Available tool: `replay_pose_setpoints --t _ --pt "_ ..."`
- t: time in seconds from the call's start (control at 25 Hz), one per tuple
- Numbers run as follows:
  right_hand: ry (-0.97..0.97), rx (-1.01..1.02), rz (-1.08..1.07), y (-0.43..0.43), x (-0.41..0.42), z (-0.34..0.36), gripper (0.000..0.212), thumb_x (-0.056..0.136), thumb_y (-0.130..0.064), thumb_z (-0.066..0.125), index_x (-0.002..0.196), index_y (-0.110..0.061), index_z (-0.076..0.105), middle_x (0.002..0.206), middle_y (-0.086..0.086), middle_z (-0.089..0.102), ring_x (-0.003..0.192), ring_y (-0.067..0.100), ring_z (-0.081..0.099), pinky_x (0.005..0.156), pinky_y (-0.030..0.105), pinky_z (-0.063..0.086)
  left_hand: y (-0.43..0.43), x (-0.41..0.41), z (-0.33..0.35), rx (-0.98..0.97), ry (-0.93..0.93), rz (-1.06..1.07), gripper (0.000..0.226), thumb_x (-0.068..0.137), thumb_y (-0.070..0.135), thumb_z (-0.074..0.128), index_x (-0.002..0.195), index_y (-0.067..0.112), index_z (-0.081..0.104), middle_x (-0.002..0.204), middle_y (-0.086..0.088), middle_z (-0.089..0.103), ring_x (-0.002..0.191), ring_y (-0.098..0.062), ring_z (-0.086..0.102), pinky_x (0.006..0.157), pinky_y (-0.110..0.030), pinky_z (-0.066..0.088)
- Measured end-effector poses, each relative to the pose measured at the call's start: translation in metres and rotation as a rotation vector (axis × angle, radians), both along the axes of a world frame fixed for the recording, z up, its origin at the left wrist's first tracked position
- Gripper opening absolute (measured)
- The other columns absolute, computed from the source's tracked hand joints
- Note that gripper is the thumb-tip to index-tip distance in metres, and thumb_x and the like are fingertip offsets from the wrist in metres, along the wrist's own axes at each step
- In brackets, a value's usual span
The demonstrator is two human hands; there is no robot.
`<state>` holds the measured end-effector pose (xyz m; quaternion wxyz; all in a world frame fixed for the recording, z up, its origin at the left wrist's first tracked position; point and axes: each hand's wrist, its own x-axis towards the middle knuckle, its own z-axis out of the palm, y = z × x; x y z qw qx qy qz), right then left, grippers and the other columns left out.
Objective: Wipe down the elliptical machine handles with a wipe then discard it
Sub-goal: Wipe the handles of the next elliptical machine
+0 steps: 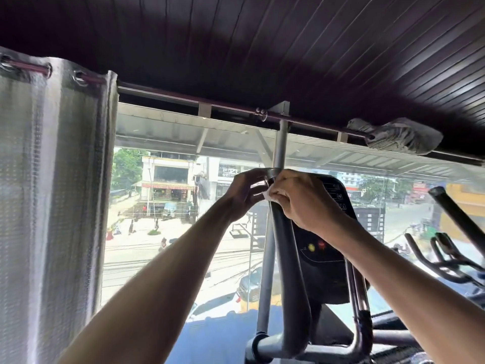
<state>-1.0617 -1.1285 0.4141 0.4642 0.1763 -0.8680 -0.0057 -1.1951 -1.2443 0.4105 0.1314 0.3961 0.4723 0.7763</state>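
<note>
Wiping appears under way at the handle [286, 258] top: right hand [301, 203] pinches the wipe [267, 196] against it, left hand [242, 194] grips the tip; next, draw the wipe downward.

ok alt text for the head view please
Two hands meet at the top of a grey elliptical handle: the right hand pinches a white wipe against it, the left hand holds its tip. Behind are the black console, a bright street window and a curtain.
</note>
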Motion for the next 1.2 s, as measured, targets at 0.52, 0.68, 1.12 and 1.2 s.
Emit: replay_pose_setpoints --t 0.52,0.68,1.12,1.2 --pt "0.158 -0.249 0.003 0.008 0.001 -0.007 0.007 0.088 -0.014 0.074 0.092 -0.013 0.08 0.088 0.002 0.073 0.077 0.019 0.069 0.074 0.037 0.058 0.005 0.009 0.007 -0.04 0.073 0.221 0.026 0.104 0.017 0.057 0.117 -0.002 0.071 0.109 -0.009 0.076 0.081 -0.02 0.076 0.069 -0.025 0.06" --pt "-0.035 0.083 0.022 0.001 0.011 -0.012 0.008 0.089 -0.008 0.072 0.085 -0.011 0.078 0.088 0.002 0.071 0.076 0.019 0.068 0.075 0.04 0.058 0.005 0.013 0.006 -0.05 0.043 0.231 0.019 0.104 0.018 0.058 0.105 0.008 0.074 0.101 -0.004 0.077 0.084 -0.025 0.073 0.07 -0.028 0.059" --pt "0.03 -0.501 0.168 0.028 0.029 -0.054 0.022 0.087 -0.014 0.078 0.108 -0.013 0.076 0.104 -0.002 0.076 0.088 0.006 0.071 0.08 0.008 0.052 0.012 0.029 0.006 -0.059 0.007 0.316 0.03 0.105 0.02 0.056 0.129 0.003 0.063 0.116 -0.002 0.071 0.087 -0.027 0.073 0.075 -0.031 0.064" --pt "-0.017 -0.543 0.193 0.028 0.024 -0.055 0.037 0.089 -0.015 0.075 0.126 -0.018 0.069 0.114 -0.002 0.073 0.097 0.008 0.07 0.087 0.015 0.054 0.012 0.03 0.006 -0.076 0.01 0.338 0.035 0.105 0.021 0.056 0.132 -0.001 0.061 0.124 -0.007 0.071 0.089 -0.029 0.073 0.073 -0.031 0.063"
